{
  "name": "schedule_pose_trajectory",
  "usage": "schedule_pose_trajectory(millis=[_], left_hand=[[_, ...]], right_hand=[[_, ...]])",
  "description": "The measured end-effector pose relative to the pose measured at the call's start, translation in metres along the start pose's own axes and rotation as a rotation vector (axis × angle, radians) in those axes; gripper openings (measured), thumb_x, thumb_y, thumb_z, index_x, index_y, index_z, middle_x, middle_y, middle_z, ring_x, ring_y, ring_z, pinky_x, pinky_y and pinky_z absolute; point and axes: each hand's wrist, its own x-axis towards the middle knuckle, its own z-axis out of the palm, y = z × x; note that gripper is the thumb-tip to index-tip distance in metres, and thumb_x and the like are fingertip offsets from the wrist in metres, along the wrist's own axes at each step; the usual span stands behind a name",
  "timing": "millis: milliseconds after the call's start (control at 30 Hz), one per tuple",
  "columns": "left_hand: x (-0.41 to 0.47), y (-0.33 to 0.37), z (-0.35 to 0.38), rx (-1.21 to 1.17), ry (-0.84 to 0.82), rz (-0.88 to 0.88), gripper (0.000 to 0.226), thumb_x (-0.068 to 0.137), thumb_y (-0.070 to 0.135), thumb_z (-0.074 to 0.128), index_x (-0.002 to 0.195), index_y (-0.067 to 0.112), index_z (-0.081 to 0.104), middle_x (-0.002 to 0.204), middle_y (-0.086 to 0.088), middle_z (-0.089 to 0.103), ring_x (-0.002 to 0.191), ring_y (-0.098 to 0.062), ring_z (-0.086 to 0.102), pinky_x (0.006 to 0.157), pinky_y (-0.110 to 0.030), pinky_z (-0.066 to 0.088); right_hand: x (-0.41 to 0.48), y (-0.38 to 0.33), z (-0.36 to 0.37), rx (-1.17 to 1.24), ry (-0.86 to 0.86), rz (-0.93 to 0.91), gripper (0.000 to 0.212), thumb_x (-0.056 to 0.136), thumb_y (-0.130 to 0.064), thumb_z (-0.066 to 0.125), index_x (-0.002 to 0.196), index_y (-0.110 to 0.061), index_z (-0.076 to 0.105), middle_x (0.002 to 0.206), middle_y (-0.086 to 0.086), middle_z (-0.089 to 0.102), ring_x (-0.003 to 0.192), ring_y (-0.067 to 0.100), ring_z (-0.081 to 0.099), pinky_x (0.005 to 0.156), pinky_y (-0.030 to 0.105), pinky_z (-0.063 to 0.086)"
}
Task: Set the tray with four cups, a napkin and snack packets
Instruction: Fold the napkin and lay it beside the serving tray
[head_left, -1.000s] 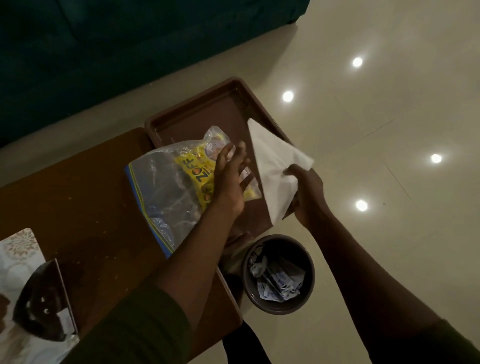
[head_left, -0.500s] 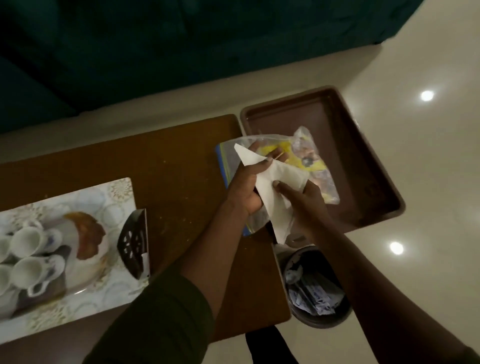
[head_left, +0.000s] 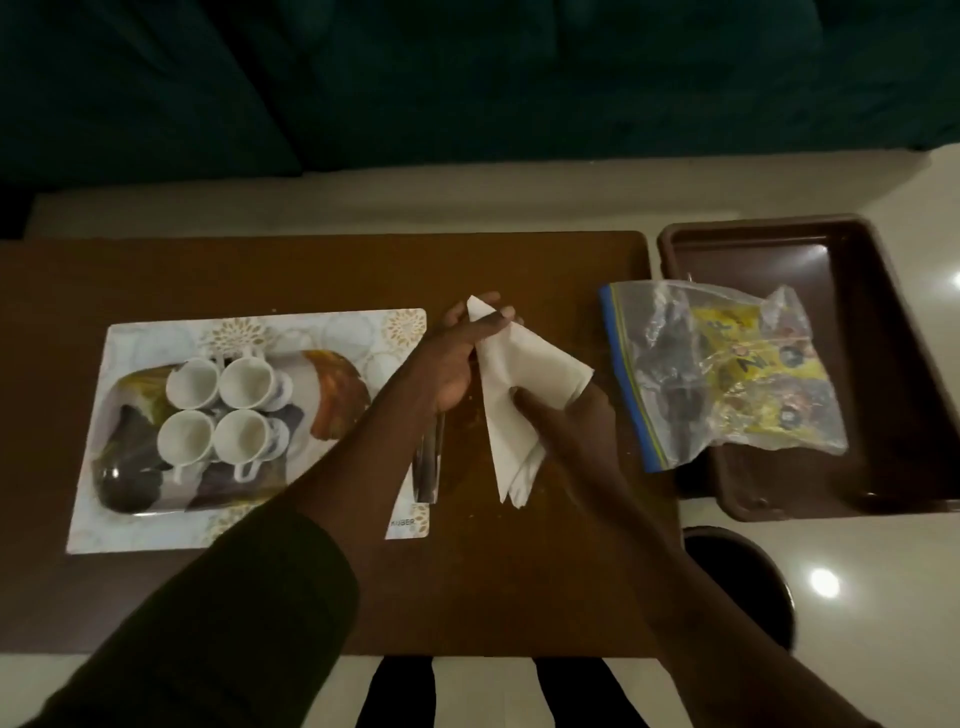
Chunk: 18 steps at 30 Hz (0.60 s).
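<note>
Four white cups (head_left: 223, 410) are seen grouped in a two-by-two block, touching one another, on a patterned tray (head_left: 156, 525) at the left of the brown counter (head_left: 322, 270). A folded white napkin (head_left: 519, 395) is held above the counter just right of the tray: its upper tip is pinched by the closed fingers of the left hand (head_left: 457, 364), while its right edge is gripped by the closed right hand (head_left: 576, 415). The lower point of the napkin hangs free. A metallic holder (head_left: 428, 467) is partly hidden beneath the left wrist at the tray's right edge. Snack packets (head_left: 748, 364) are contained in a clear zip bag (head_left: 675, 332), which lies partly in a dark brown tray (head_left: 883, 291) off the counter's right end. A round bin (head_left: 737, 587) is visible below that tray.

The napkin is judged to be light, soft and easily creased or unfolded, so it is best held at a folded edge or corner with little pressure. The cups appear to be ceramic and fragile, and are best taken by handle or rim. The plastic bag is likely to be slippery and limp, and is best lifted by its sealed strip.
</note>
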Motion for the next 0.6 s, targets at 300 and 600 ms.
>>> schedule_pose_trajectory(millis=[300, 600], left_hand=[[-0.019, 0.015, -0.093, 0.181, 0.084, -0.012, 0.05, 0.092, 0.002, 0.059, 0.14, 0.012, 0.048, 0.131, -0.017, 0.061, 0.116, -0.033, 0.062, 0.095, -0.041, 0.054], [-0.017, 0.017, -0.104, 0.247, 0.035, -0.046, 0.065, 0.089, -0.012, 0.053, 0.145, 0.017, 0.039, 0.127, -0.02, 0.062, 0.113, -0.031, 0.06, 0.092, -0.04, 0.053]], right_hand=[[-0.028, 0.01, 0.087, -0.322, 0.112, -0.283, 0.039, 0.082, -0.019, 0.072, 0.118, -0.009, 0.062, 0.1, -0.002, 0.068, 0.074, -0.004, 0.059, 0.064, 0.011, 0.05], [-0.037, 0.011, 0.115, -0.419, 0.193, -0.39, 0.035, 0.081, -0.006, 0.071, 0.116, -0.006, 0.063, 0.098, 0.0, 0.069, 0.078, 0.004, 0.059, 0.061, -0.002, 0.04]])
